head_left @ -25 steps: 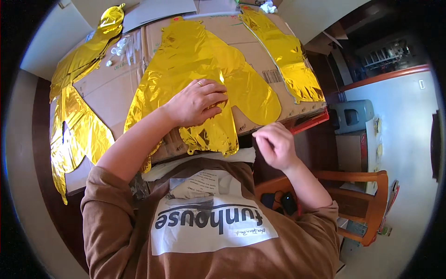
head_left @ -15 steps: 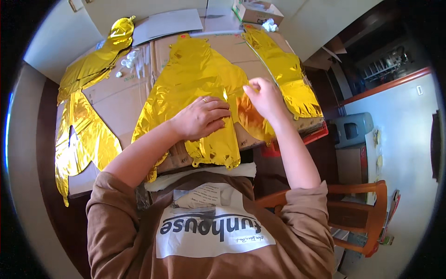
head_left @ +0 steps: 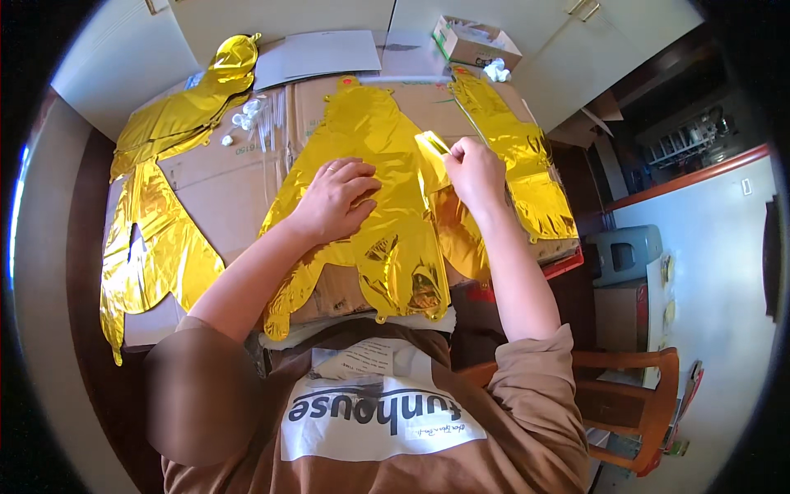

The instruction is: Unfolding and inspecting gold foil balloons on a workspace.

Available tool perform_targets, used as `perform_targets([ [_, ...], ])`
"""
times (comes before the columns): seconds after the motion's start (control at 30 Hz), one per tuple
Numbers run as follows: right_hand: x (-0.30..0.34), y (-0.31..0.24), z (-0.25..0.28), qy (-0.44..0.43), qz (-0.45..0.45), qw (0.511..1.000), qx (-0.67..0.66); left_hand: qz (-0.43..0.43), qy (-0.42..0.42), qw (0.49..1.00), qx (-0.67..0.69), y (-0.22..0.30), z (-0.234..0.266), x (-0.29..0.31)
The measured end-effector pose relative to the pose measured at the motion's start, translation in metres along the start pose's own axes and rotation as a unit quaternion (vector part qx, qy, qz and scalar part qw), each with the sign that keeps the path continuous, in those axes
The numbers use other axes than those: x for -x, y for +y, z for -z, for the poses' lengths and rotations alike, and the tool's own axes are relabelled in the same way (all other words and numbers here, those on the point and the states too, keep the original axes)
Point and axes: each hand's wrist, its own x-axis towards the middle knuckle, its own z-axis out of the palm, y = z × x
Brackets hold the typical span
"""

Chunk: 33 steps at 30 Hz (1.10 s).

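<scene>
A flat, shiny gold foil balloon (head_left: 370,123) lies spread in front of me, with several lobes along its near edge. My left hand (head_left: 333,202) rests on the middle of it, palm down, fingers loosely bent and holding nothing. Between thumb and fingers, my right hand (head_left: 477,169) pinches the balloon's right edge, which is lifted and folded over. Below that hand, an orange-looking reflection shows on the foil. Another gold foil balloon (head_left: 514,140) lies to the right, and more gold foil pieces (head_left: 185,123) overlap at the left.
Cardboard (head_left: 206,185) covers the table. Thin clear straws (head_left: 271,123) and white crumpled bits (head_left: 247,114) lie left of centre. At the back are a white sheet (head_left: 317,58), an open box (head_left: 477,43) and a white crumpled wad (head_left: 496,70). A wooden chair (head_left: 658,403) stands at right.
My right hand has moved slightly up, folding the balloon's right edge upward in its pinch. My left hand has shifted left and away from me across the foil. The whole view has shifted a little.
</scene>
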Motion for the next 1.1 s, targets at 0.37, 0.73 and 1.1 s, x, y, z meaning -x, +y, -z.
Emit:
perform_targets([
  [0.37,0.031,-0.008,-0.011,-0.139,0.114,0.937,-0.3,-0.001,0.01,1.0,0.003,-0.001,-0.002,-0.002],
  [0.73,0.012,0.018,-0.036,-0.007,0.336,0.942,-0.024,0.007,0.017,1.0,0.006,-0.002,-0.002,0.0],
  [1.1,0.013,0.021,-0.038,-0.015,0.334,0.943,-0.003,0.049,0.02,0.997,0.052,0.006,0.012,-0.006],
])
